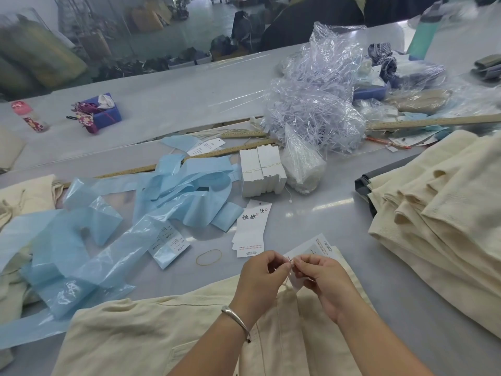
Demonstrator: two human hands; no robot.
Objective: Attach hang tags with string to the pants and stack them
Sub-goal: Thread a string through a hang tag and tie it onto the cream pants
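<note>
Pinching with both hands, I'm holding the string [288, 278] between the left hand [264, 278] and right hand [324, 280], fingertips nearly touching over the cream pants [151, 332] lying at the near table edge. I'm judging it best to keep the loop taut and small while closing it. I'm seeing the hang tag [315, 246] running long-axis away and rightward from my fingers, toward the stacked pants [439, 202]
</note>
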